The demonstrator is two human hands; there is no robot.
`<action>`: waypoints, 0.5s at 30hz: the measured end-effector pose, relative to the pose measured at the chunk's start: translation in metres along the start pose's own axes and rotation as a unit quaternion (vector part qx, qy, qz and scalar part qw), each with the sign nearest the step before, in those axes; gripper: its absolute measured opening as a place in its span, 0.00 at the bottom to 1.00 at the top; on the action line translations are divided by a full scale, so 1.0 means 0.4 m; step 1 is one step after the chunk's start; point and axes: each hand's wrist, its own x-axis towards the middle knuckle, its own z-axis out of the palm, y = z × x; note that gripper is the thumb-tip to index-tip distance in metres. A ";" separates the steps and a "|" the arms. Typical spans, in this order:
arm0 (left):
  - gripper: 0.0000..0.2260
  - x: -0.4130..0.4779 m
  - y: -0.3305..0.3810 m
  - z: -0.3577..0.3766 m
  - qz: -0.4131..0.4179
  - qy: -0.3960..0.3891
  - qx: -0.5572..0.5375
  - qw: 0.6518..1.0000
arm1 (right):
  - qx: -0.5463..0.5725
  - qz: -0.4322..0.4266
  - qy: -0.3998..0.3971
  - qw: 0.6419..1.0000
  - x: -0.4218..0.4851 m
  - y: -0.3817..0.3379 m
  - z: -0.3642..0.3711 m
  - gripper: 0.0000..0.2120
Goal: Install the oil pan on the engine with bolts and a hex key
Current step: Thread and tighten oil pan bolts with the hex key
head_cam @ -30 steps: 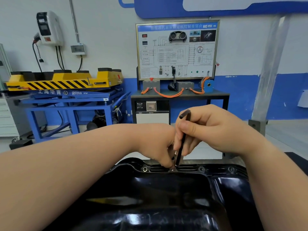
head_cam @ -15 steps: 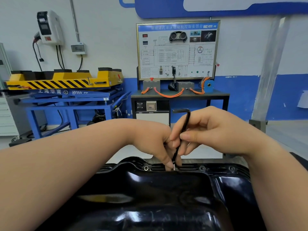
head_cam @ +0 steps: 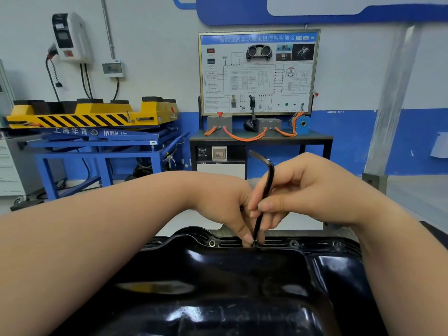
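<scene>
A glossy black oil pan [head_cam: 218, 287] fills the lower part of the view, its far flange running left to right with bolt heads, one bolt [head_cam: 212, 243] left of my hands and others to the right. A black hex key [head_cam: 263, 197] stands nearly upright, its tip down at the flange in the middle, its short arm pointing up-left. My right hand [head_cam: 312, 192] pinches the key's shaft. My left hand [head_cam: 228, 209] has its fingertips pressed around the key's tip at the flange; what lies under them is hidden.
Beyond the pan stand a black bench with a wiring training board [head_cam: 258, 71] and orange cables, a blue stand carrying a yellow-and-black lift platform [head_cam: 92, 117] at left, and a grey steel post [head_cam: 392, 100] at right. A wall charger [head_cam: 70, 37] hangs upper left.
The hex key's short arm has swung round from pointing toward me to pointing up-left, as my right fingers turn the shaft. My left fingers stay at the tip.
</scene>
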 end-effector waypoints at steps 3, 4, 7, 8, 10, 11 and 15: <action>0.08 0.000 -0.002 0.002 -0.003 0.005 -0.007 1.000 | 0.007 -0.001 0.003 1.000 0.003 0.004 0.002 0.11; 0.07 0.000 -0.002 0.003 -0.003 0.007 -0.010 1.000 | 0.009 -0.002 0.003 1.000 0.005 0.005 0.004 0.09; 0.04 0.000 0.003 0.006 0.002 0.005 -0.033 0.999 | 0.019 0.001 0.000 1.000 0.010 0.005 0.011 0.03; 0.07 0.000 0.005 0.007 0.005 0.009 -0.037 0.999 | 0.018 0.004 -0.005 1.000 0.012 0.004 0.013 0.03; 0.11 0.000 0.008 0.006 0.014 0.015 -0.041 0.999 | 0.015 0.007 -0.011 1.000 0.014 0.004 0.015 0.05; 0.12 0.001 0.008 0.006 0.016 0.014 -0.039 0.999 | 0.017 0.005 -0.011 1.000 0.015 0.003 0.015 0.05; 0.08 0.001 0.011 0.007 0.016 0.004 -0.018 1.000 | 0.023 -0.001 -0.002 1.000 0.013 0.004 0.016 0.08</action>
